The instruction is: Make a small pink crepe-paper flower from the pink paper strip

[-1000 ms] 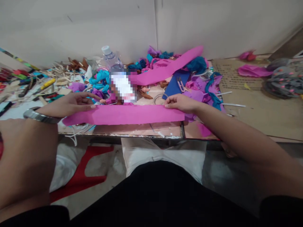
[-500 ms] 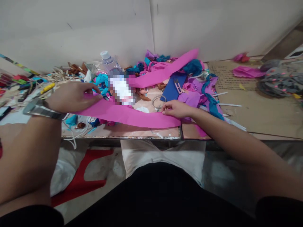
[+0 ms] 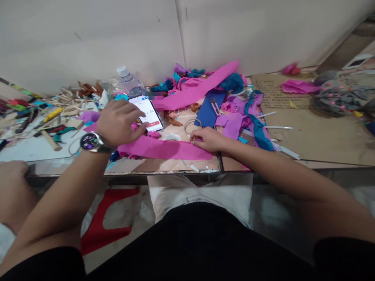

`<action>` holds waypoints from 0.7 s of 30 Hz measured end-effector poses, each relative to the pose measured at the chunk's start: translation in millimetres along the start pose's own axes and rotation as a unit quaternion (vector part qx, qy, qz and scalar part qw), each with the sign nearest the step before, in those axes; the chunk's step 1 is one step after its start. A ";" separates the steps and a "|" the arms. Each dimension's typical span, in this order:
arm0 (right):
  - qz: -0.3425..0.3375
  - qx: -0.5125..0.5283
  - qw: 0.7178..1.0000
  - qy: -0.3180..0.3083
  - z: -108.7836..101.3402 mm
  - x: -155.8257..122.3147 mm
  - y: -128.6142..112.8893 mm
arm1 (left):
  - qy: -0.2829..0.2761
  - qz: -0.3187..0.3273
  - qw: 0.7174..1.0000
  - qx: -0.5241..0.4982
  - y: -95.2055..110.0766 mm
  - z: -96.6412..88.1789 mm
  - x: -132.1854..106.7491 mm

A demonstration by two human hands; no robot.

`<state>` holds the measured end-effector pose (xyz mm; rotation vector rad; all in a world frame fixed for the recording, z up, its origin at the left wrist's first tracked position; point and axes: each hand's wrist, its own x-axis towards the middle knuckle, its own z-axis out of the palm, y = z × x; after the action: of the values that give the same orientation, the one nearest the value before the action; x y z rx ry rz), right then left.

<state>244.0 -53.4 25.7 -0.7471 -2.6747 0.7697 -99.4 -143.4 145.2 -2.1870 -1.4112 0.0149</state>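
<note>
A long pink crepe paper strip (image 3: pixel 170 149) lies along the table's front edge. My right hand (image 3: pixel 207 139) pinches its upper edge near the right end, fingertips closed together. My left hand (image 3: pixel 121 121) hovers over the strip's left part, thumb and forefinger apart and nothing seen between them. Its fingers reach to the lower left side of a phone (image 3: pixel 150 115) with a lit screen; whether they touch it cannot be made out. Behind lies a second pink strip (image 3: pixel 202 91). A thin ring (image 3: pixel 192 125) and a blue piece (image 3: pixel 208 113) with a pink-handled tool (image 3: pixel 215 107) sit beyond my right hand.
A water bottle (image 3: pixel 129 81) stands behind the phone. Wood scraps, a yellow-handled tool (image 3: pixel 53 114) and coloured scraps crowd the left. Cardboard (image 3: pixel 281 132) covers the right, with a grey bundle (image 3: pixel 336 95) on it. Part of another person's bare limb (image 3: pixel 13 191) shows at far left.
My left hand has moved right from the strip's left end, letting go of it, and now reaches to the phone. The right hand keeps its pinch. The view has shifted slightly.
</note>
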 end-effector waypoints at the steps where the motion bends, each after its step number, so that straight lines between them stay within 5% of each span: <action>1: 0.000 -0.008 1.000 -0.003 0.5 2.8 -3.0 | 0.018 0.021 0.999 -0.035 13.3 0.4 6.0; 5: -0.006 0.001 1.000 -0.016 1.1 14.6 -12.1 | 0.003 0.113 0.981 -0.160 64.0 8.0 42.1; 9: 0.021 0.019 1.000 -0.006 0.3 19.5 -9.6 | -0.026 0.151 0.952 -0.263 93.3 27.0 80.7; 17: 0.004 0.077 0.996 0.048 8.1 16.3 10.3 | -0.056 0.075 0.925 -0.369 102.4 68.0 90.9; 21: -0.005 0.118 0.991 0.056 7.7 15.9 15.7 | -0.072 0.089 0.876 -0.468 99.5 82.9 85.2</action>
<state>234.2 -36.5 12.2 -0.6936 -2.4322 0.9890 -0.6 -66.9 53.4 -3.1457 -1.4549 -0.5637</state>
